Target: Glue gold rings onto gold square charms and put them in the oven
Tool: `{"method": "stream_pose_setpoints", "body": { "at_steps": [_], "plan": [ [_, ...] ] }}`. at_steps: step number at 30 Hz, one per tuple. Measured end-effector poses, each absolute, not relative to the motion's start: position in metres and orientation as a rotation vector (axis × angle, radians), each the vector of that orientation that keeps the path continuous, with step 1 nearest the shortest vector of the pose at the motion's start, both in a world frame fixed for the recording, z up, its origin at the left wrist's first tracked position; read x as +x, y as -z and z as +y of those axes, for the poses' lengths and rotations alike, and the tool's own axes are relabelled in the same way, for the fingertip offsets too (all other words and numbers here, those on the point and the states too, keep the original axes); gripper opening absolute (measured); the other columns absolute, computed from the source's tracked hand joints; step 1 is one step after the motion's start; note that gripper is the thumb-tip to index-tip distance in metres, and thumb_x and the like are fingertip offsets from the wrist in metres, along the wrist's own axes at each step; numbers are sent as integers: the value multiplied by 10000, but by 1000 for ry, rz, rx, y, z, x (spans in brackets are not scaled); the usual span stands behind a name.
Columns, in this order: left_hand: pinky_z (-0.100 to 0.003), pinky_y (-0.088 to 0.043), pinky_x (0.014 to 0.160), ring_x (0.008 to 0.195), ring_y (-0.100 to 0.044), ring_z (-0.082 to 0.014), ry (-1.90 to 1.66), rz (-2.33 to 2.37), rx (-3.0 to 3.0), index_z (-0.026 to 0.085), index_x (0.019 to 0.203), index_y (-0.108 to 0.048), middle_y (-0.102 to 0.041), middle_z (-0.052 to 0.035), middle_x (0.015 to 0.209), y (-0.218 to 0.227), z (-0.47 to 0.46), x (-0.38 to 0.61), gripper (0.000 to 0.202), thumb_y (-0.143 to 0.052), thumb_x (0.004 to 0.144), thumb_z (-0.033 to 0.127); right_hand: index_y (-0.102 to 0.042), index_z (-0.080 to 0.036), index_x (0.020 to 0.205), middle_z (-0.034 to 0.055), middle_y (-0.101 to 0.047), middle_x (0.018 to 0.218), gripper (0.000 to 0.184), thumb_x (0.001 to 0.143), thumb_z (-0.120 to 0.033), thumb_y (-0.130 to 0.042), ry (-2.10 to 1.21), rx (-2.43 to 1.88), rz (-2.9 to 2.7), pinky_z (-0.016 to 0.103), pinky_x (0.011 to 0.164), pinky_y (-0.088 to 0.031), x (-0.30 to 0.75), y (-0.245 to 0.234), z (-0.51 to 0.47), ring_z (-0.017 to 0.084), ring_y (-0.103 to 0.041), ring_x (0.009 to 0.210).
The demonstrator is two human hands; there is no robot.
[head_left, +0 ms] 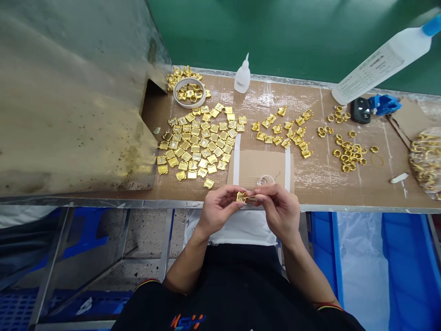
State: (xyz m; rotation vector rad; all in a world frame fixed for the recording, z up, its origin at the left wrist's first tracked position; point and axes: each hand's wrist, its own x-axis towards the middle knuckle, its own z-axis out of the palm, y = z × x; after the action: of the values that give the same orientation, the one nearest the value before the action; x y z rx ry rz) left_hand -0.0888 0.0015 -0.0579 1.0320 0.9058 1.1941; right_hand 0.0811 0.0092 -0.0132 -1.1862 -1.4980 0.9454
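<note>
Between the thumb and fingers of my left hand (218, 208) is a small gold square metal piece (241, 196), held over the front edge of the table. My right hand (280, 209) pinches a thin stick-like tool (252, 198), its tip at the gold piece. Just beyond my fingers lies a small clear round dish (265, 180) on a cardboard pad (260, 163) with white tape strips. Many flat gold plates (195, 142) are spread to the left of the pad, and bent gold pieces (292, 133) lie behind it to the right.
Gold rings (349, 154) lie on the right, near a plastic bag of gold parts (427, 161). A small dropper bottle (242, 77) and a large bottle (382, 64) stand at the back. A tape roll (189, 93) surrounds gold pieces. A metal box (76, 101) blocks the left.
</note>
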Motion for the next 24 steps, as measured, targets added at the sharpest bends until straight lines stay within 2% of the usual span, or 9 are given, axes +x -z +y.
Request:
{"method": "stream_pose_setpoints", "body": {
  "at_steps": [9, 18, 24],
  "plan": [
    [-257, -663, 751, 857, -817, -212, -1217, 897, 1029, 164, 1051, -786, -838, -87, 959, 59, 2, -88, 233, -836, 848, 269, -721, -234, 857, 22, -817, 826, 152, 994, -277, -674, -963, -1209, -1484, 240, 571, -643, 80, 15, 8, 143, -748, 616],
    [-286, -667, 763, 861, -812, -223, -1175, 926, 1036, 154, 1048, -780, -835, -102, 967, 59, 1, -89, 275, -834, 849, 337, -742, -234, 856, 31, -824, 832, 145, 980, -293, -696, -962, -1235, -1469, 252, 570, -644, 81, 17, 7, 153, -751, 624],
    [-258, -663, 754, 851, -814, -207, -1201, 916, 1025, 163, 1049, -783, -836, -87, 955, 59, 1, -89, 244, -840, 840, 275, -745, -235, 855, 21, -828, 837, 125, 971, -228, -699, -977, -1206, -1458, 233, 577, -633, 80, 16, 7, 138, -747, 621]
  ]
}}
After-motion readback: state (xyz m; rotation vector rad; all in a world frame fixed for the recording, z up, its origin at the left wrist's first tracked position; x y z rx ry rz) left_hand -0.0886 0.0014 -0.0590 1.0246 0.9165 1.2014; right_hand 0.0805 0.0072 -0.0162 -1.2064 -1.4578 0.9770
